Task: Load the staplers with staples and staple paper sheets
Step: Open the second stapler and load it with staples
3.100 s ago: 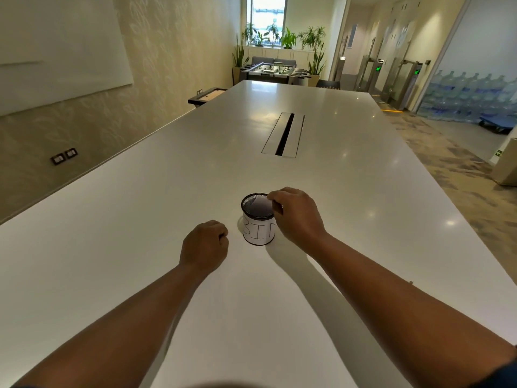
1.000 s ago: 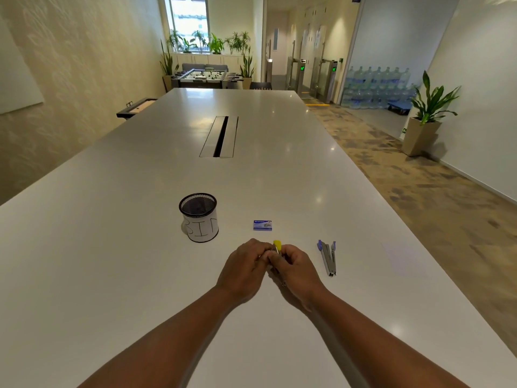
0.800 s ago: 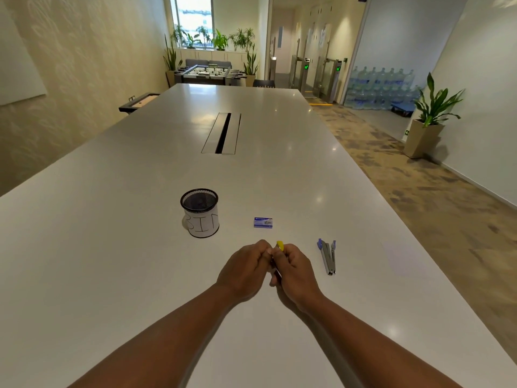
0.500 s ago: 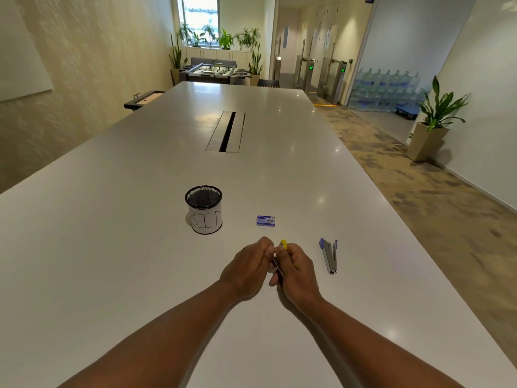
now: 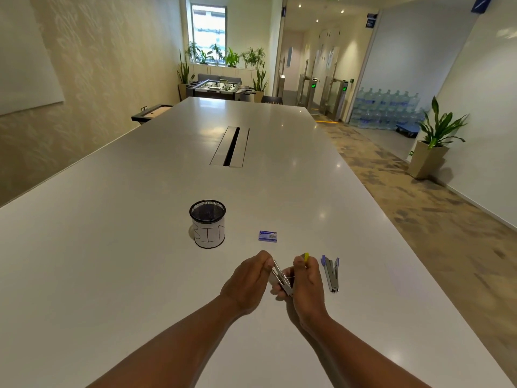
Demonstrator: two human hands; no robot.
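Both hands hold a small metal stapler with a yellow end [image 5: 281, 278] just above the white table [image 5: 112, 247]. My left hand [image 5: 247, 278] grips its pulled-out metal part, and my right hand [image 5: 306, 278] grips the body, the yellow tip [image 5: 306, 257] poking up past the fingers. The stapler is spread apart between the hands. A second stapler with purple ends [image 5: 331, 273] lies flat just right of my right hand. A small blue staple box [image 5: 267, 236] lies beyond the hands. No paper sheets are in sight.
A black mesh cup [image 5: 207, 224] with a white label reading BIN stands to the left of the staple box. A cable slot [image 5: 231, 147] runs along the table's middle. The table's right edge drops to a carpeted floor with a potted plant [image 5: 435, 141].
The two hands, pressed together half a second ago, have moved apart and the yellow stapler now shows opened between them. Three seconds ago they were at the BIN cup.
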